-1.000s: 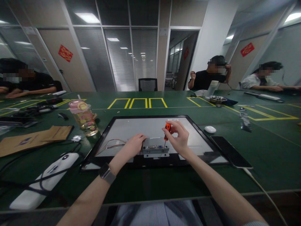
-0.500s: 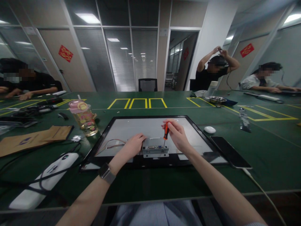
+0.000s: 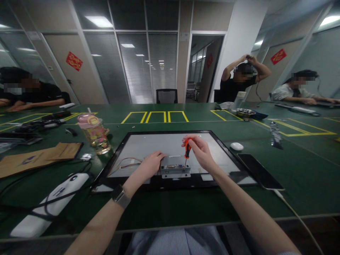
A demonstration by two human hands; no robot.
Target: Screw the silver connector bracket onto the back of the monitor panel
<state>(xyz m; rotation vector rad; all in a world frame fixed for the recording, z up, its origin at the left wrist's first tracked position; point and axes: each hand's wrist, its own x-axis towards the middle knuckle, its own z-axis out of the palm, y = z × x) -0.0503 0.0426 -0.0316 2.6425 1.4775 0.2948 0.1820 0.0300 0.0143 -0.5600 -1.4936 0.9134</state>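
Note:
An orange-and-black screwdriver (image 3: 187,148) stands nearly upright in my right hand (image 3: 200,150), its fingers closed round the handle. Its shaft runs down to the right part of a metal bracket (image 3: 175,174), where small connectors show along the board. At the bracket's left end is my left hand (image 3: 152,163), fingers bent together against it; the fingertips are partly hidden. Under both hands lies a flat display panel (image 3: 159,141) with a black frame and pale back. Thin wires (image 3: 127,161) curl on the panel, left of my left hand.
Left of the panel stand a pink-lidded bottle (image 3: 94,132), a brown paper envelope (image 3: 39,156) and a white power bank (image 3: 53,203) with black cables. On the right lie a phone (image 3: 260,171), a white earbud case (image 3: 237,146) and a metal bowl (image 3: 245,113). Other people sit round the table.
My hands, the screwdriver and the bracket stay almost in place; the right fingers have shifted slightly on the handle. The person at far left has moved their hands a little to the left.

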